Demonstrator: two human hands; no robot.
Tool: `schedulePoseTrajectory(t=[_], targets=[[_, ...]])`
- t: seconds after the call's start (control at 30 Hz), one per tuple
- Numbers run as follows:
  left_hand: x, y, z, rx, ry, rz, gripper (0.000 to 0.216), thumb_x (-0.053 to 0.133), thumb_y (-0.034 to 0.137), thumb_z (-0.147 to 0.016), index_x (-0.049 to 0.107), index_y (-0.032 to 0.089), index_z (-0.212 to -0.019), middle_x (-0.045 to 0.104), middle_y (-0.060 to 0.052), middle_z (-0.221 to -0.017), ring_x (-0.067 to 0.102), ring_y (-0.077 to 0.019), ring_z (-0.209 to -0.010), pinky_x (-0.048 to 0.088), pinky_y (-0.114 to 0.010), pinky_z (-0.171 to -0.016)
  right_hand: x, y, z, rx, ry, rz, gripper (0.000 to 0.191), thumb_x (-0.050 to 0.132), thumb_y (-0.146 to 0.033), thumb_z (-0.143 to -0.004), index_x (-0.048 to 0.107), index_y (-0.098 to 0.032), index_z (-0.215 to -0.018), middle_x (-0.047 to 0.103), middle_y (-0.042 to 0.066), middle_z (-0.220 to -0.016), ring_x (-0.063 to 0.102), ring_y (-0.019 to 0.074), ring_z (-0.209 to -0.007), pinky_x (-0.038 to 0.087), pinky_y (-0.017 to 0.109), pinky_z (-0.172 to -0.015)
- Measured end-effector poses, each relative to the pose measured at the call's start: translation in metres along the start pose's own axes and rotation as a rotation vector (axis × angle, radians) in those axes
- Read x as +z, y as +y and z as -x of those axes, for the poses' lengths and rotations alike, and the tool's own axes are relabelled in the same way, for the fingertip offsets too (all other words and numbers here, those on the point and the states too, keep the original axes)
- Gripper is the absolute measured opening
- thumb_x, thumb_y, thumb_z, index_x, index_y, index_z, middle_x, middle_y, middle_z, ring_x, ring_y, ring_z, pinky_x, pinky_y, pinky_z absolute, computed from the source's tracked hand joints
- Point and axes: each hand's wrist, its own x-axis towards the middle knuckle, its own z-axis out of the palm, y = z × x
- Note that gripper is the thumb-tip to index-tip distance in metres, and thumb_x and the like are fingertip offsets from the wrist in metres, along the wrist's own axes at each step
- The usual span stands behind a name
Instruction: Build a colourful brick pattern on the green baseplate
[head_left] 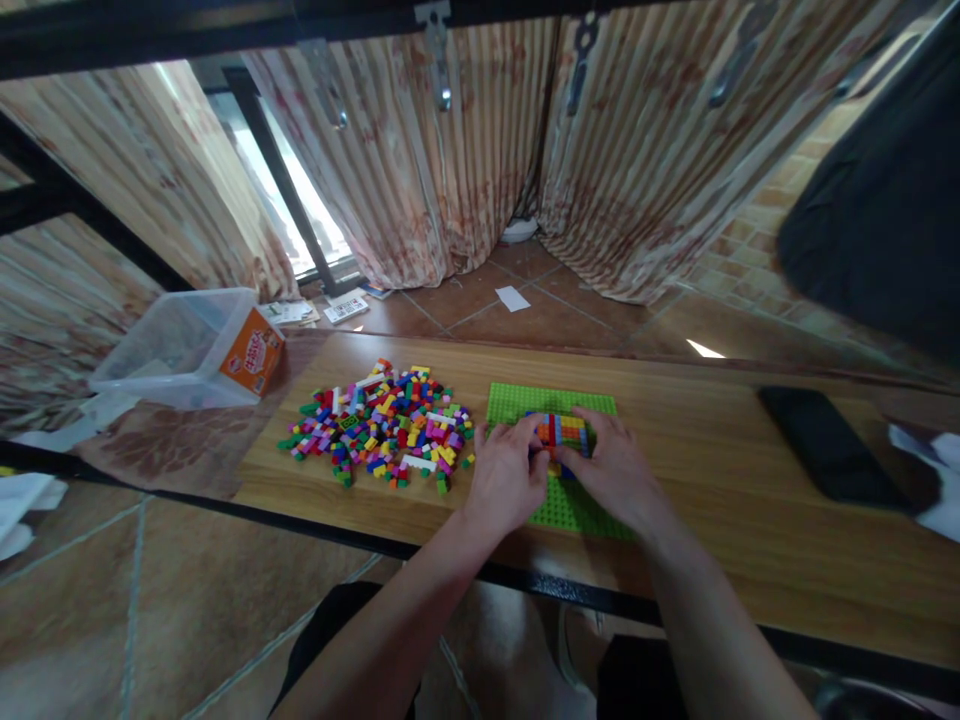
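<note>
A small block of joined toy bricks, in blue, orange, red and yellow rows, sits over the green baseplate. My left hand grips its left end, the fingers curled against it. On the opposite end, my right hand holds it between thumb and fingers. My hands hide both ends of the block and much of the baseplate's middle. Whether the block is fixed to the plate, I cannot tell.
Left of the baseplate lies a wide heap of loose bricks on the wooden table. A black phone-like slab is at the right. Beyond the table's left end stands a clear plastic bin. Curtains hang behind.
</note>
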Motion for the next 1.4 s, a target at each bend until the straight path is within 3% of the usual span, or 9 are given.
schedulePoseTrajectory(t=[0.33,0.63,0.9,1.1,1.27,1.4], targets=[[0.006,0.001,-0.004,-0.108,-0.002,0.087,0.054,0.059,0.012,-0.081,0.048,0.021,-0.134,0.072,0.002,-0.087,0.063,-0.0219,-0.095,0.036,-0.045,-0.100,0.006,0.006,-0.006,-0.031,0.018,-0.044,0.052,0.060,-0.035,-0.073,0.062,-0.016,-0.122,0.064,0.016,-0.123,0.056,0.0343,-0.119,0.042,0.054,-0.102],[0.008,0.004,-0.003,-0.123,-0.021,0.089,0.064,0.057,0.016,-0.080,0.042,0.022,-0.141,0.074,0.001,-0.089,0.062,-0.0241,-0.100,0.032,-0.049,-0.107,0.016,0.017,-0.011,-0.048,0.019,-0.095,0.068,0.057,-0.036,-0.072,0.054,-0.009,-0.134,0.060,0.020,-0.132,0.057,0.0361,-0.121,0.042,0.052,-0.104],[0.004,0.003,0.003,-0.076,-0.025,0.064,0.056,0.055,0.022,-0.085,0.045,0.020,-0.140,0.075,-0.003,-0.095,0.063,-0.0275,-0.101,0.035,-0.055,-0.105,0.008,0.021,-0.012,-0.007,-0.045,-0.063,0.070,0.055,-0.054,-0.071,0.061,-0.013,-0.127,0.068,0.018,-0.116,0.065,0.0368,-0.102,0.051,0.049,-0.083],[-0.020,-0.015,-0.009,-0.113,0.064,0.092,0.034,0.057,0.021,-0.086,0.065,0.022,-0.119,0.076,-0.003,-0.094,0.068,-0.0228,-0.096,0.046,-0.042,-0.099,0.006,0.032,-0.013,-0.031,-0.053,-0.021,0.066,0.058,-0.059,-0.070,0.064,-0.019,-0.123,0.071,0.015,-0.111,0.067,0.0365,-0.093,0.051,0.047,-0.073],[-0.056,-0.043,-0.015,-0.219,0.179,0.171,0.027,0.056,0.017,-0.086,0.069,0.019,-0.110,0.076,-0.005,-0.100,0.070,-0.0175,-0.091,0.053,-0.030,-0.087,0.006,0.038,-0.015,-0.041,-0.056,0.014,0.066,0.060,-0.061,-0.070,0.066,-0.019,-0.121,0.072,0.015,-0.105,0.067,0.0364,-0.087,0.051,0.048,-0.071],[-0.083,-0.067,-0.010,-0.325,0.185,0.103,0.023,0.057,0.017,-0.087,0.072,0.017,-0.104,0.077,-0.005,-0.093,0.071,-0.0180,-0.086,0.054,-0.030,-0.085,0.006,0.040,-0.016,-0.035,-0.046,0.055,0.066,0.060,-0.061,-0.070,0.067,-0.018,-0.119,0.072,0.015,-0.100,0.067,0.0347,-0.079,0.050,0.048,-0.070]])
